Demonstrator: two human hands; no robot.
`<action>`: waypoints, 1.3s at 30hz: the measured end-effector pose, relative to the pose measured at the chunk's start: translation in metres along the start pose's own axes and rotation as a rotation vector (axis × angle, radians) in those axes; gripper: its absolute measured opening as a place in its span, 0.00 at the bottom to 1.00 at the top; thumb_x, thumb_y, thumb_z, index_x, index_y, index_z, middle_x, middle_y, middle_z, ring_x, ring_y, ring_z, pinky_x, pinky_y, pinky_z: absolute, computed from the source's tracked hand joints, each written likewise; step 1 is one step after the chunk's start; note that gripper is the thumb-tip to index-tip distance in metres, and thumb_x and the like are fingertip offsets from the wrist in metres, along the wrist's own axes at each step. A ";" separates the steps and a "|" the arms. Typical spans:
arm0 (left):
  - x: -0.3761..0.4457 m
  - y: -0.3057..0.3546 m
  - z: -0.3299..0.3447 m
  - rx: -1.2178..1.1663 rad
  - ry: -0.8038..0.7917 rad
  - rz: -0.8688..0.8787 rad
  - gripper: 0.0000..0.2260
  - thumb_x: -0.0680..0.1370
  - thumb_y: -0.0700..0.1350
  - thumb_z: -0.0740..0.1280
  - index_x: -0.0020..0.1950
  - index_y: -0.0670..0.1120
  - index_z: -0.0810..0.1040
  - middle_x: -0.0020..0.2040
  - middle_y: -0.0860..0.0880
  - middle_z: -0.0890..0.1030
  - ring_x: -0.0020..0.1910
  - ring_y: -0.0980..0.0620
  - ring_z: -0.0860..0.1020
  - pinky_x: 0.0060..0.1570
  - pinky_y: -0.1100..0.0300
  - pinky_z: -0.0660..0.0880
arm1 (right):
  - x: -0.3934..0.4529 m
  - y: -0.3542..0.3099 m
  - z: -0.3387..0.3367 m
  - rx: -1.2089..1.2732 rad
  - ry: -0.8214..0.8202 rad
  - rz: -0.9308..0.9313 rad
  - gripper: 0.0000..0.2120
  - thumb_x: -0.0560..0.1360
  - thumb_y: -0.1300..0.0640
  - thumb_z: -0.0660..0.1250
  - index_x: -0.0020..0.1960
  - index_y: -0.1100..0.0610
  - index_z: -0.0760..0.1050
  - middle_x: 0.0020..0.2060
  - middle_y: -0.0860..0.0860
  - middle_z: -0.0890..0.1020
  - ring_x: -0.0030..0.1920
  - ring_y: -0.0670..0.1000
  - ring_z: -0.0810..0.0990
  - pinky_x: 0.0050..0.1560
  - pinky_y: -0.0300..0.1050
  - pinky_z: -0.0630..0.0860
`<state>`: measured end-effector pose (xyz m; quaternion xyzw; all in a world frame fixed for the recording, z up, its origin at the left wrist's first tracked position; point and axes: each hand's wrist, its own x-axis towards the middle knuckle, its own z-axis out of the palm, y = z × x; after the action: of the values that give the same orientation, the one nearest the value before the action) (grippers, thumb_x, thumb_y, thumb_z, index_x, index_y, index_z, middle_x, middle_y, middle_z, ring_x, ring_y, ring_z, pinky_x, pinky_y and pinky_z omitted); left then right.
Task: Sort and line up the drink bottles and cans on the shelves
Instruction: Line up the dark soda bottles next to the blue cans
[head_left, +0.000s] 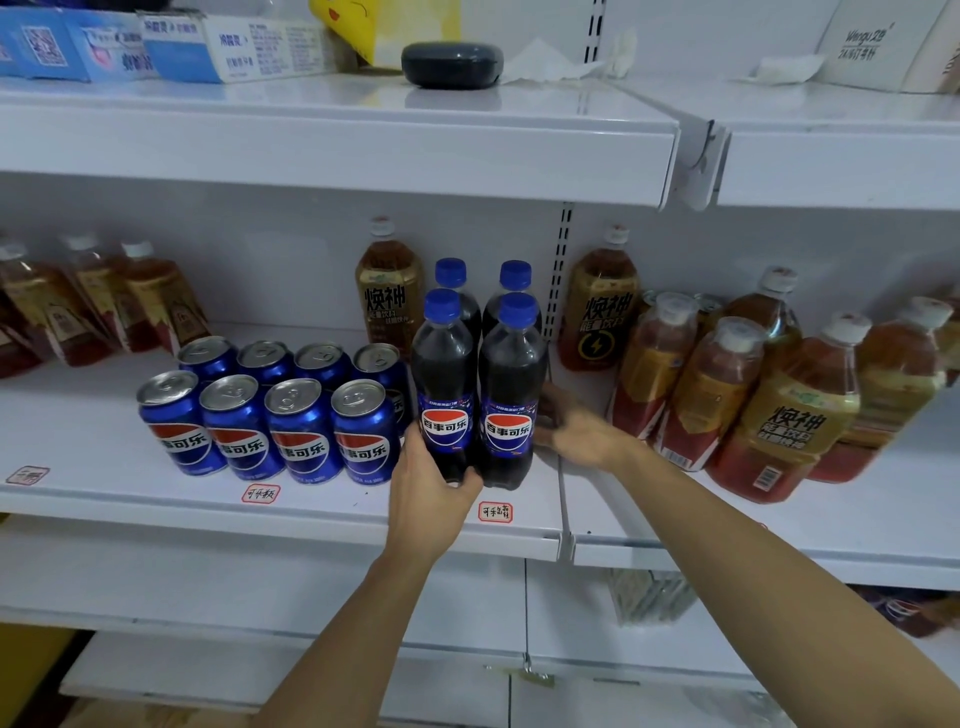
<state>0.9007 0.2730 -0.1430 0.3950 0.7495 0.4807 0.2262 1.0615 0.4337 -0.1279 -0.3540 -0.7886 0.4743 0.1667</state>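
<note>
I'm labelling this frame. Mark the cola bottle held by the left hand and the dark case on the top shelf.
cola bottle (445, 364), head view, dark body above the label.
dark case (452, 63), head view, middle of its lid.

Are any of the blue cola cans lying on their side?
No, all eight blue cola cans stand upright in two rows on the shelf.

Reaching forward with both arms, left hand (434, 486) gripping a bottle base, right hand (582, 426) blurred, fingers extended.
</note>
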 end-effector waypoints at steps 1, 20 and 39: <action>0.000 0.001 0.000 0.000 0.000 -0.001 0.36 0.72 0.40 0.78 0.76 0.48 0.65 0.70 0.50 0.76 0.69 0.49 0.75 0.66 0.51 0.76 | 0.000 -0.001 0.000 -0.013 -0.007 -0.004 0.29 0.77 0.63 0.73 0.71 0.45 0.65 0.65 0.47 0.78 0.66 0.46 0.78 0.63 0.38 0.76; -0.016 0.005 -0.018 0.045 -0.120 0.026 0.37 0.76 0.41 0.75 0.80 0.50 0.59 0.75 0.52 0.71 0.73 0.51 0.71 0.70 0.52 0.71 | -0.033 -0.022 -0.020 -0.666 -0.077 0.183 0.30 0.80 0.62 0.62 0.80 0.57 0.60 0.76 0.56 0.70 0.74 0.57 0.70 0.73 0.48 0.68; -0.034 -0.070 -0.255 0.290 -0.287 0.177 0.26 0.81 0.48 0.67 0.78 0.50 0.66 0.74 0.52 0.72 0.72 0.55 0.71 0.71 0.53 0.70 | -0.041 -0.241 0.141 -0.932 -0.176 -0.084 0.15 0.80 0.47 0.65 0.66 0.45 0.74 0.53 0.44 0.82 0.50 0.49 0.80 0.54 0.53 0.80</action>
<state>0.7113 0.0915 -0.0958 0.5521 0.7333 0.3247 0.2281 0.9095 0.2433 0.0143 -0.3174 -0.9421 0.0911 -0.0583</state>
